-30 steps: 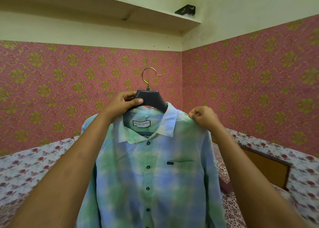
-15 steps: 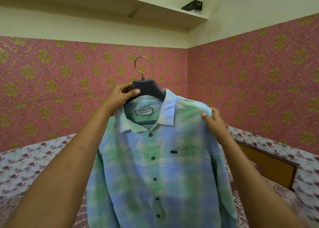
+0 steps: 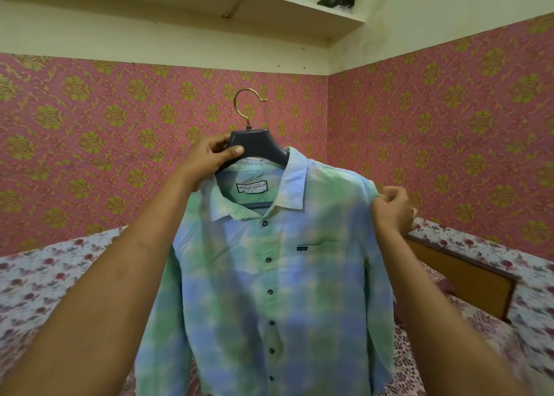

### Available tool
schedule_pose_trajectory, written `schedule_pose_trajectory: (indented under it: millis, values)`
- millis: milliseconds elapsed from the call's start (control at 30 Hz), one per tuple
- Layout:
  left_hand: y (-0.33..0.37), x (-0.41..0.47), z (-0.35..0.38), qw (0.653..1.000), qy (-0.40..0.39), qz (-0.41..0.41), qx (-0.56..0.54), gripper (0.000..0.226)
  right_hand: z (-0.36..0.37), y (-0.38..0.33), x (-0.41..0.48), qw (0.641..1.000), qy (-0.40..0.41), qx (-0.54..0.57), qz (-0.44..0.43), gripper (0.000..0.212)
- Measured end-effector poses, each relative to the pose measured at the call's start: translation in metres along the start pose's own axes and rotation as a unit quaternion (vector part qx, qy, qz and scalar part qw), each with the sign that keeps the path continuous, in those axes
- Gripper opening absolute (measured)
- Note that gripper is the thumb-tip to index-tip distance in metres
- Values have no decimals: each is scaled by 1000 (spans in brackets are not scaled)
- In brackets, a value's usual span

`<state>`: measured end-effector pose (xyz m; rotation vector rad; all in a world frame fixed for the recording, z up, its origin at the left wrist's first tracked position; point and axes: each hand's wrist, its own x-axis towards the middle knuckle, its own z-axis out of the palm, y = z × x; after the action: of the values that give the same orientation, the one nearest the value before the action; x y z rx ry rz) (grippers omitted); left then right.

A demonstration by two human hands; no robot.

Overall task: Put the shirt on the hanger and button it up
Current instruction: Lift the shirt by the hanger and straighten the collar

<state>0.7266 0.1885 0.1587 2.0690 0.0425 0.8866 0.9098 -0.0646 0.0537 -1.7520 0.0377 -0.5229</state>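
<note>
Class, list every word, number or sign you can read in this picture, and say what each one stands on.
"INDIAN GARAGE CO": on the neck label inside the shirt collar.
"XL": same label, the line below.
Top line of that label: too small to read.
Small dark pocket tag: too small to read.

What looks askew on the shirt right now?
The shirt is bunched at the shoulder where the right hand pinches it, and its collar lies uneven. The hanger, gripped by the left hand, looks slightly tilted. No damage shows.
</note>
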Motion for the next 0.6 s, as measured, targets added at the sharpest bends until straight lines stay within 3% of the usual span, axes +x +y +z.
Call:
schedule_pose_trajectory:
  millis: [100,167,233,333,433,600]
  values:
    - [-3,0,-2,1000,3,3,1,19,1,-11,-5,997,-17,50,-61,33]
    - [-4,0,0,1000,-4,3,1,18,3,-27,-12,983,-78,84,-144,41]
    - [-3,0,2,1000,-11,5,6,22,6,-47,-23,946,-199,61,-249,54]
    - [2,-1,1,1000,-26,4,14,24,15,-68,-34,877,-334,-95,-332,67]
    - [4,-3,-4,1000,-30,4,-1,22,22,-75,-37,872,-305,-168,-345,37]
    - [9,-12,-19,999,-29,16,11,26,23,-81,-47,883,-216,-140,-391,51]
